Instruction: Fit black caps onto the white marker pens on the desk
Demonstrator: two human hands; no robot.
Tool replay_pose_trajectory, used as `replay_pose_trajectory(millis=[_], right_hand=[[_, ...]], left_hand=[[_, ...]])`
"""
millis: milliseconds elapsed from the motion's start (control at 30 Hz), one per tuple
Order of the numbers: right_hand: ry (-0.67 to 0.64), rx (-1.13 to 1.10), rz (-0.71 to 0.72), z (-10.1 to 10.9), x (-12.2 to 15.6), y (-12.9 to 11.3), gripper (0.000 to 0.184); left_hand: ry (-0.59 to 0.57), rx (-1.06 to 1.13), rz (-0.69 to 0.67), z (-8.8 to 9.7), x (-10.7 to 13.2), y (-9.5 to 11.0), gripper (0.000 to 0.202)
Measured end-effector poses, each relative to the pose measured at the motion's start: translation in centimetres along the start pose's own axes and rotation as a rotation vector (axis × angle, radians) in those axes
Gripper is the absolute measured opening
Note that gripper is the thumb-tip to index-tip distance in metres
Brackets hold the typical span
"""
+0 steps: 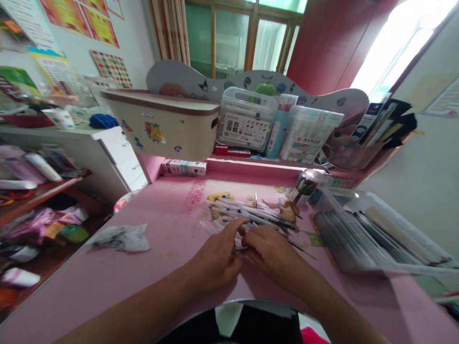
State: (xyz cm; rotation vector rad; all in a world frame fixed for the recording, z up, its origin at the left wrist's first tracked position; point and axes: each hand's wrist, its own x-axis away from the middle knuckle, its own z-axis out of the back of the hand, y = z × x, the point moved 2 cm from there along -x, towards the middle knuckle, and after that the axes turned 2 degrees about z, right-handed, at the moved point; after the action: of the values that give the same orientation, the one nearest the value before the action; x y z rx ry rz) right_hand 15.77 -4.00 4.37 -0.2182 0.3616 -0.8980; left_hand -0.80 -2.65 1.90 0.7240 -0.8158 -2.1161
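Observation:
Both of my hands meet over a loose pile of several white marker pens (251, 212) on the pink desk (172, 229). My left hand (217, 255) has its fingers curled, the thumb and forefinger pinching one thin pen (241, 249) at the near edge of the pile. My right hand (274, 253) is closed on the other end of that same pen. The fingertips of the two hands almost touch. Most of the pens lie just beyond my fingers.
A clear plastic case (376, 234) filled with markers lies open at the right. A crumpled tissue (120, 237) sits at the left. A small pen cup (304, 186), marker boxes (244, 124) and a cream storage box (165, 124) stand at the back.

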Motion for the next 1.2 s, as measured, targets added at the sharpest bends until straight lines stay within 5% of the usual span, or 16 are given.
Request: replay_pose_trajectory(millis=[167,367,467,533,667,833,933,1200], right_hand=[[-0.041,0.207,-0.02,2.2,0.9,-0.8,0.014],[0.481,0.328,-0.215,13.5,7.1,0.8,0.025],[0.612,0.392,-0.527,18.1,10.1,3.9,0.031],[0.525,0.365,-0.757,19.5,11.0,6.5,0.029],[0.276,0.003,-0.89,18.7,10.7,11.2,0.024],[0.11,-0.445,-0.712,14.8,10.6,14.2,0.014],[0.071,-0.491,-0.634,13.5,10.6,14.9,0.015],[0.018,-0.336,-0.829,13.8,10.2,13.8,0.015]], left_hand=[[0.094,0.157,-0.064,0.7,0.3,0.6,0.075],[0.286,0.292,0.081,1.9,-0.3,-0.2,0.055],[0.282,0.335,0.162,1.8,-0.4,-0.6,0.048],[0.28,0.345,0.179,1.7,-0.5,-0.5,0.047],[0.289,0.345,0.2,1.7,-0.5,-0.2,0.047],[0.288,0.372,0.215,1.8,-0.7,-0.3,0.045],[0.275,0.375,0.222,1.7,-0.6,-0.4,0.044],[0.277,0.318,0.197,1.9,-0.6,-0.2,0.041]])
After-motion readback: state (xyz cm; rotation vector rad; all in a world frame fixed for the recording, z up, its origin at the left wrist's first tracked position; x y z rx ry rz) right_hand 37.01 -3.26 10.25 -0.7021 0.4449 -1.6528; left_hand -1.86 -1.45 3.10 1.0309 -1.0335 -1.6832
